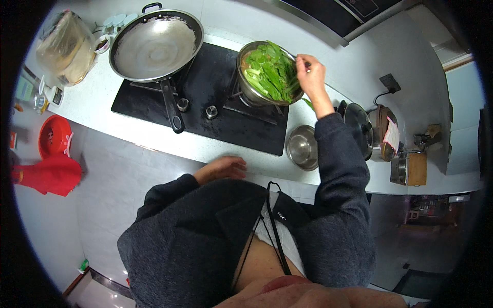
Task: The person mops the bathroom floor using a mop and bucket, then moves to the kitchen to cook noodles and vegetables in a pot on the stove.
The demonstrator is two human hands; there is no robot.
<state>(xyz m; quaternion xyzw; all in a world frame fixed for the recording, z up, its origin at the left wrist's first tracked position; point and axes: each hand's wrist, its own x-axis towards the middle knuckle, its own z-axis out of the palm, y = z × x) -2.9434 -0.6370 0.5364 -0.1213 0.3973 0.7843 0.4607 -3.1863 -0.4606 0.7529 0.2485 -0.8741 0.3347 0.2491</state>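
Leafy green vegetables (270,71) are heaped in a steel pot (252,97) on the right burner, with some brownish liquid showing at its left side. My right hand (312,76) is closed at the pot's right rim around a thin utensil, mostly hidden by the fingers and leaves; its kind cannot be made out. By the counter's front edge, my left hand (227,167) hangs with loosely bent fingers and holds nothing. A large wok (156,48) rests on the left burner, its black handle (171,107) pointing toward me.
The black gas cooktop (200,127) has two knobs. An empty steel bowl (302,148) stands right of it, near a dark lid (358,129) and a brown-lidded cooker (381,133). A plastic-wrapped item (67,50) and a small dish (102,44) are at left. A range hood (335,23) hangs above.
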